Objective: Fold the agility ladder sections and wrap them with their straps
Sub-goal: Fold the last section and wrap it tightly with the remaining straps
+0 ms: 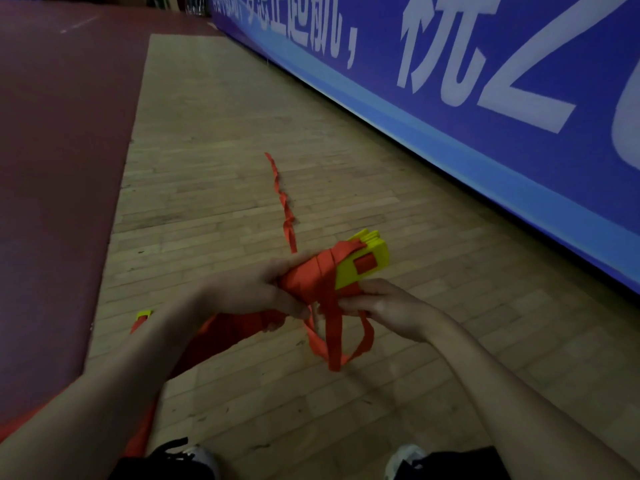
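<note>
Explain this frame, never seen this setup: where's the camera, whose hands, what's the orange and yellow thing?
No machine here: there is one picture, from a wide-angle camera worn on a person's head, looking down at their own bare hands. The left hand grips a stack of flat yellow plastic ladder rungs, wound several times with an orange-red fabric strap. The right hand pinches the strap just under the stack. Loose loops hang below, and one tail trails away across the pale wooden plank floor. Another yellow rung end shows on the floor at the left. A dark red mat borders the left, a blue banner with white characters the right. Shoes show at the bottom edge.
</note>
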Motion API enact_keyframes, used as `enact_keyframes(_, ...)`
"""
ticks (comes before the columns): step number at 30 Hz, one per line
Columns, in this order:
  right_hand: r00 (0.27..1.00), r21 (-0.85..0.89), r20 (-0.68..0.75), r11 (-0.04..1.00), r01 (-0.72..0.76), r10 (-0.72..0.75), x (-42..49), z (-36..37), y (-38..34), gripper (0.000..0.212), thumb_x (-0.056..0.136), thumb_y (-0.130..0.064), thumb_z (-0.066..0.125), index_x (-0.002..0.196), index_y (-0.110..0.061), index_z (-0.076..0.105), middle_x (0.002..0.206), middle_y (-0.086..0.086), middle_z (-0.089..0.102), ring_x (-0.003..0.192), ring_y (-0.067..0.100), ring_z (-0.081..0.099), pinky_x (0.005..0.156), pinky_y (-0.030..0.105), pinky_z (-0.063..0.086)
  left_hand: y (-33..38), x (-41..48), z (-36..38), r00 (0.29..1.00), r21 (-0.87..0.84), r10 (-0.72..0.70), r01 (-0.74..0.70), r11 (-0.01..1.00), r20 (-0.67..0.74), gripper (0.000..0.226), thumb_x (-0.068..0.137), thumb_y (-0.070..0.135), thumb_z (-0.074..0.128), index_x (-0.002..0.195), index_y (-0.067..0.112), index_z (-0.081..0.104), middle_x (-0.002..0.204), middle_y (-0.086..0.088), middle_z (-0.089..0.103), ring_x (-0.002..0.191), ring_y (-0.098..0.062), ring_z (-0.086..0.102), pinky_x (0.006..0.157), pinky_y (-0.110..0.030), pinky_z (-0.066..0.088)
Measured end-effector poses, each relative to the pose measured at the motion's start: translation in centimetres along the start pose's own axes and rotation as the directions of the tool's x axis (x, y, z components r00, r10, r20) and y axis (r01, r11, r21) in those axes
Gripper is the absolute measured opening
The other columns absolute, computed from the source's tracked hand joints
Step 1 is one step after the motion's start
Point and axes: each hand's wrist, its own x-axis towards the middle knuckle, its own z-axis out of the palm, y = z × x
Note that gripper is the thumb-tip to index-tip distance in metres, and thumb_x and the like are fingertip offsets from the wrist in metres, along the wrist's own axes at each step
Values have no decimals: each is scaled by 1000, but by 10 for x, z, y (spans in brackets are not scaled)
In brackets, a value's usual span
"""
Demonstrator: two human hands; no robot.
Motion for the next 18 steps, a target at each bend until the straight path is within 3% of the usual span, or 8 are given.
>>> enact_keyframes(4, 996, -28, -75, 999, 38, -40, 1, 9, -5, 19, 97, -13, 48, 89, -6, 64, 61, 2, 64, 56, 11, 62, 68, 26, 51, -3, 4, -3, 999, -42, 11, -13, 999, -39, 82, 81, -2, 70, 136, 48, 38, 85, -19, 61, 56, -22, 57, 52, -32, 50)
enact_keyframes(6, 994, -7, -105, 1000, 23, -23, 1, 9, -8, 23, 98, -16, 46, 87, -8, 64, 50, -2, 56, 43, 9, 53, 59, 27, 49, -7, 6, -6, 998, -64, -4, 0, 998, -66, 82, 80, -2, 70, 138, 46, 37, 86, -16, 60, 58, -25, 57, 52, -34, 50)
enact_keyframes(8, 994, -46, -105, 999, -5, 0, -1, 7, -11, 25, 99, -18, 45, 89, -7, 65, 49, -3, 54, 37, 7, 45, 44, 18, 41, -11, 7, -9, 996, -70, -13, 7, 998, -91, 81, 80, -4, 70, 133, 50, 39, 84, -10, 61, 59, -26, 56, 52, -33, 49)
enact_keyframes(11, 996, -49, -83, 998, -43, 38, -2, 5, -14, 39, 100, -21, 42, 105, 14, 58, 48, -3, 54, 34, 5, 41, 38, 17, 36, -15, 12, -7, 988, -20, -1, -2, 1000, -156, 77, 82, -4, 68, 126, 53, 40, 79, -5, 60, 57, -24, 55, 52, -32, 49)
enact_keyframes(15, 994, -2, -100, 999, -45, 44, -2, 6, -20, 46, 102, -17, 36, 106, 28, 48, 49, 9, 54, 30, 7, 37, 36, 17, 33, -21, 21, 4, 957, 159, 36, 11, 987, -288, 58, 85, 3, 66, 128, 33, 40, 79, -5, 58, 54, -19, 55, 51, -32, 47)
enact_keyframes(18, 982, 20, -187, 999, -36, 39, -3, 9, -26, 43, 98, -10, 34, 84, 26, 53, 52, 18, 47, 30, 7, 29, 35, 15, 24, -22, 26, 19, 914, 490, 124, 89, 867, -386, 43, 88, 14, 62, 126, 19, 41, 92, -4, 59, 79, -28, 62, 61, -29, 38)
